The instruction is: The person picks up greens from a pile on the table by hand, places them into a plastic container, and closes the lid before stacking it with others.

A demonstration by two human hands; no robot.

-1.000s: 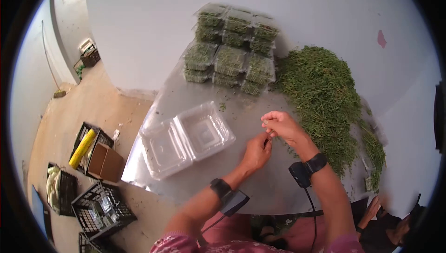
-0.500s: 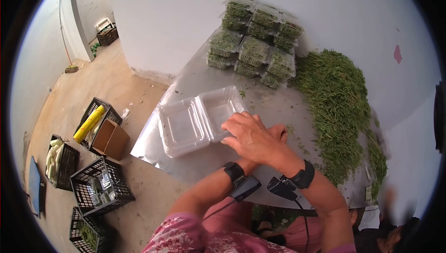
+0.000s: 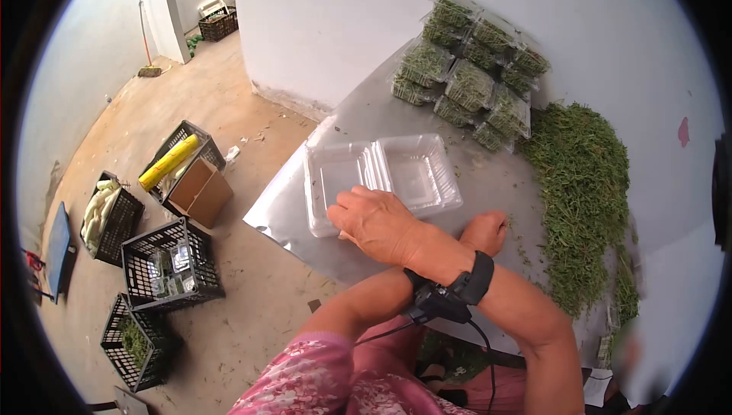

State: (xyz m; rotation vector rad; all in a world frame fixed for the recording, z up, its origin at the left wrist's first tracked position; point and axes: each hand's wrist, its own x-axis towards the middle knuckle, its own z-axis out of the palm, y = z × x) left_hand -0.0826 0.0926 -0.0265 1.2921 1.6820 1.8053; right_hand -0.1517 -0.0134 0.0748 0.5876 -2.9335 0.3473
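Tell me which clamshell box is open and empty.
The clear clamshell under the right hand; the stacked clamshells by the wall are shut and filled.

Seen from above, a person's arms cross over a silver metal tabletop (image 3: 488, 186). The right grip (image 3: 374, 221), knuckles up, rests on the near edge of an open clear plastic clamshell container (image 3: 415, 171). The left grip (image 3: 484, 232) is a closed fist on the tabletop, just beside the right forearm. Behind the container stand stacked clear clamshells packed with green herbs (image 3: 469, 83), touching a loose heap of green herb sprigs (image 3: 583, 186)
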